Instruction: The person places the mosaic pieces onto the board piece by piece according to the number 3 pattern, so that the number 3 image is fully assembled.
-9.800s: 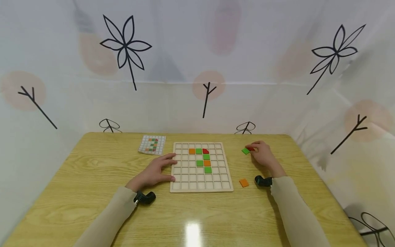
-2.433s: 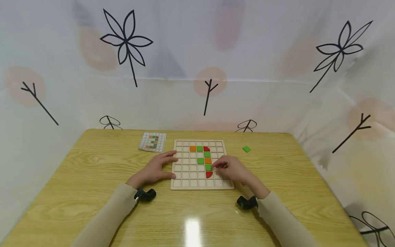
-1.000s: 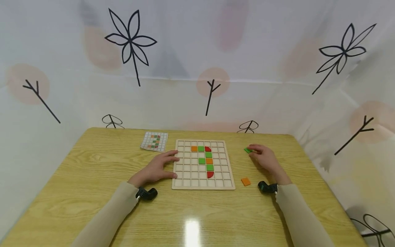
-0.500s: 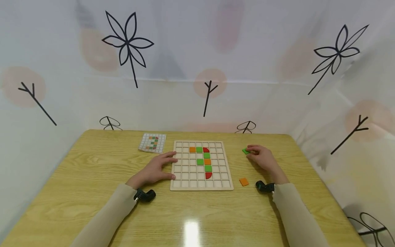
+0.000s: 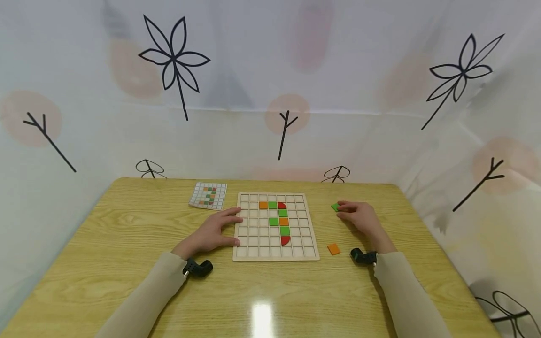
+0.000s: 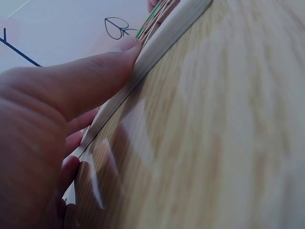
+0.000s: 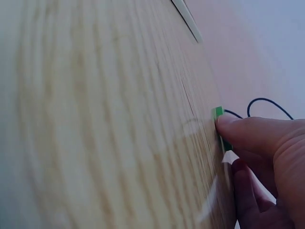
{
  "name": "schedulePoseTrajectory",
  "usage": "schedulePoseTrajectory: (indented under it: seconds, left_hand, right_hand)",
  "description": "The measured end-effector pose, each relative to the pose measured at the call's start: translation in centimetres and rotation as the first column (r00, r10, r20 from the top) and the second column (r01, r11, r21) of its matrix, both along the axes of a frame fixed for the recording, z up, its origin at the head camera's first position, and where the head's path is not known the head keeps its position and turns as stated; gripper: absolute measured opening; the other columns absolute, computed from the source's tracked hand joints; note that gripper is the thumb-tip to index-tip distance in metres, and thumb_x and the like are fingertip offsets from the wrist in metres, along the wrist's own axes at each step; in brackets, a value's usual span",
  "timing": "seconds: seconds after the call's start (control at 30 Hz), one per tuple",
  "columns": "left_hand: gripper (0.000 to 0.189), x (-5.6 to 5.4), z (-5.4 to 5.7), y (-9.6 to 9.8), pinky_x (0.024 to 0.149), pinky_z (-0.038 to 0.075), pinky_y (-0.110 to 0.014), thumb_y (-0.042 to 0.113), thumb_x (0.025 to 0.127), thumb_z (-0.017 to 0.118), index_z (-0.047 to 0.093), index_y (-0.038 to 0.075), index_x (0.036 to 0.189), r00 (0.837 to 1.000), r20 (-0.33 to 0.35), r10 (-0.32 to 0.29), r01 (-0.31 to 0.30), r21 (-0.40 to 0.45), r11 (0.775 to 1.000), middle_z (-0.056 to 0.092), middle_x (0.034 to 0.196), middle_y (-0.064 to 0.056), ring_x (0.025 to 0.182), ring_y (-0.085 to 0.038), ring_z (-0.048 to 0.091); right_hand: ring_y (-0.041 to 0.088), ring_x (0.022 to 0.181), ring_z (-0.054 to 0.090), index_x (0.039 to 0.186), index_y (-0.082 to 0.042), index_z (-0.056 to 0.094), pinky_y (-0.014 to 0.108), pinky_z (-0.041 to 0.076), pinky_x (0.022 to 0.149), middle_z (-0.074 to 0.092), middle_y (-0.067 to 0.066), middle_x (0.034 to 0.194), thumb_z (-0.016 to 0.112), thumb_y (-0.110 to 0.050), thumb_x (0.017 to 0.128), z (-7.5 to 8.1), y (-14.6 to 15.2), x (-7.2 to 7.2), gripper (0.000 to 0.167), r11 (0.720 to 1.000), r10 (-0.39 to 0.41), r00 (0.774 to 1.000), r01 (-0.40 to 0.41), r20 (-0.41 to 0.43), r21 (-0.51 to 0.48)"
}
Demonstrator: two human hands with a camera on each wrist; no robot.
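Observation:
A wooden grid board lies on the table, with orange and green square tiles and red rounded tiles set in some of its cells. My left hand rests at the board's left edge, fingers spread and relaxed; in the left wrist view the thumb lies on the wooden rim. Right of the board, my right hand pinches a green square tile at the tabletop. The right wrist view shows the thumb against that tile's edge. An orange square tile lies nearer me, beside the board's lower right corner.
A paper card printed with a grid and a coloured pattern lies to the left behind the board. A white patterned cloth hangs behind the table and at both sides. Each wrist wears a black camera.
A red rounded tile, earlier in my right hand, now sits low on the board. The right hand has gone from the board back to the green tile. The left hand stays put.

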State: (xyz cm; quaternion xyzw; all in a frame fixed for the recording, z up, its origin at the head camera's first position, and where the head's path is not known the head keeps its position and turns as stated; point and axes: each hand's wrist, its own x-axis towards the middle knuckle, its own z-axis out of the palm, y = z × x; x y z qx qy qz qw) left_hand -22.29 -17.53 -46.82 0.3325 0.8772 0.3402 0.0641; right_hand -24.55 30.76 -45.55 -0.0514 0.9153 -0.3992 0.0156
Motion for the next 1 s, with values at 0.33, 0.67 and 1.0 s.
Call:
schedulePoseTrajectory:
  seconds: [0.33, 0.67, 1.0]
  left_hand:
    - [0.068, 0.1, 0.2, 0.0, 0.114, 0.025, -0.058, 0.045, 0.086, 0.077, 0.058, 0.009, 0.141, 1.0, -0.01, -0.003, 0.003, 0.008, 1.0, 0.032, 0.16, -0.008, 0.146, -0.034, 0.026]
    - [0.068, 0.2, 0.1, 0.0, 0.114, 0.025, -0.058, 0.046, 0.087, 0.076, 0.057, 0.009, 0.141, 1.0, -0.001, -0.004, 0.004, 0.006, 1.0, 0.032, 0.16, -0.008, 0.146, -0.035, 0.026]
    - [0.068, 0.3, 0.2, 0.0, 0.114, 0.025, -0.058, 0.045, 0.087, 0.076, 0.057, 0.009, 0.142, 1.0, 0.001, -0.005, 0.005, 0.003, 1.0, 0.031, 0.16, -0.008, 0.146, -0.035, 0.026]
  right_hand:
    - [0.039, 0.129, 0.05, 0.108, 0.004, 0.075, 0.053, 0.039, 0.106, 0.062, 0.017, 0.134, 0.07, -0.017, 0.095, 0.1, -0.3, 0.2, 0.025, 0.999, -0.039, 0.999, 0.039, -0.009, -0.016]
    - [0.04, 0.115, 0.057, 0.108, 0.002, 0.074, 0.053, 0.046, 0.097, 0.064, 0.022, 0.125, 0.071, -0.012, 0.093, 0.2, -0.8, 0.7, 0.021, 0.998, -0.066, 0.997, 0.066, -0.033, 0.017]
    - [0.035, 0.103, 0.06, 0.126, 0.004, 0.066, 0.049, 0.051, 0.088, 0.063, 0.023, 0.118, 0.069, -0.005, 0.09, 0.5, -1.0, 0.6, 0.038, 0.997, -0.027, 0.999, 0.03, -0.037, 0.074]
